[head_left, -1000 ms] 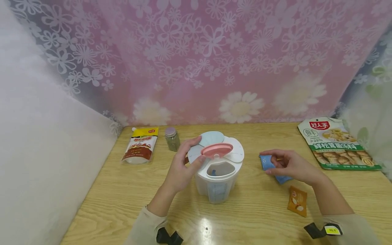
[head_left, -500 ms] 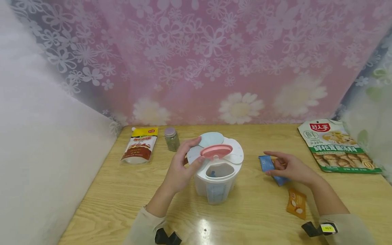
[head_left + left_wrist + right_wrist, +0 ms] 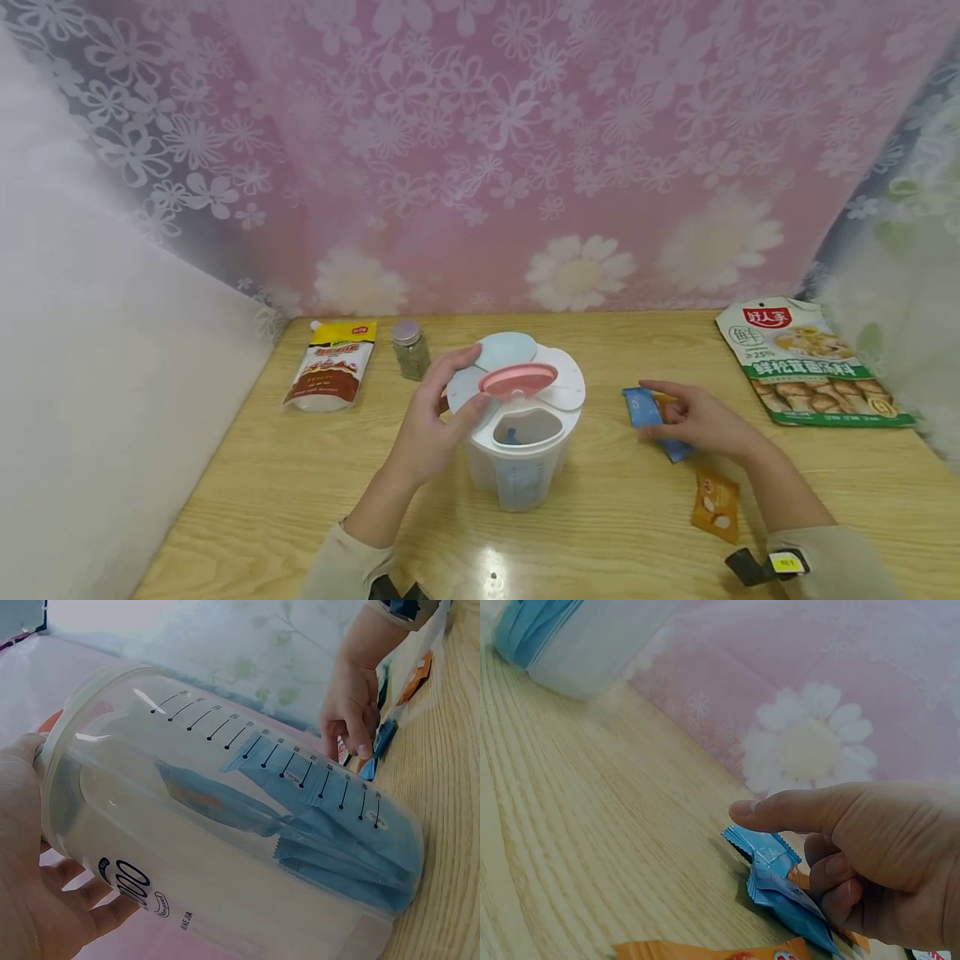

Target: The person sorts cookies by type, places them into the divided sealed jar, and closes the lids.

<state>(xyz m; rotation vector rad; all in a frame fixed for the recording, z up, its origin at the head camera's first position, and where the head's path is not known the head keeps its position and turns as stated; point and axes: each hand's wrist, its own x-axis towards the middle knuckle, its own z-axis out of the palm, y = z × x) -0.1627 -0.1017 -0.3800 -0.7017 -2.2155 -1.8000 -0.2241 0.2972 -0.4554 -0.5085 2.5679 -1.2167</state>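
Note:
My left hand (image 3: 427, 437) grips the top of a clear storage container (image 3: 483, 471), thumb on its white lid. One pink flap (image 3: 519, 381) of the lid stands raised over an opening. Several blue packets (image 3: 337, 847) lie inside the compartment, seen through the wall in the left wrist view. My right hand (image 3: 705, 421) hovers low over a blue packet (image 3: 642, 407) on the table, thumb and index finger extended on either side, other fingers curled. Part of an orange packet (image 3: 799, 879) shows under those fingers; whether they touch it is unclear.
Another orange packet (image 3: 716, 504) lies in front of the right hand. A large mushroom seasoning pouch (image 3: 813, 367) is at the far right. At the back left are a small glass jar (image 3: 412, 354) and a brown-and-yellow spouted pouch (image 3: 330, 371). A flowered curtain (image 3: 480, 167) hangs behind the table.
The head view has shifted slightly, moving everything left and down in it. Both hands keep nearly the same places, with the right still over the blue packet.

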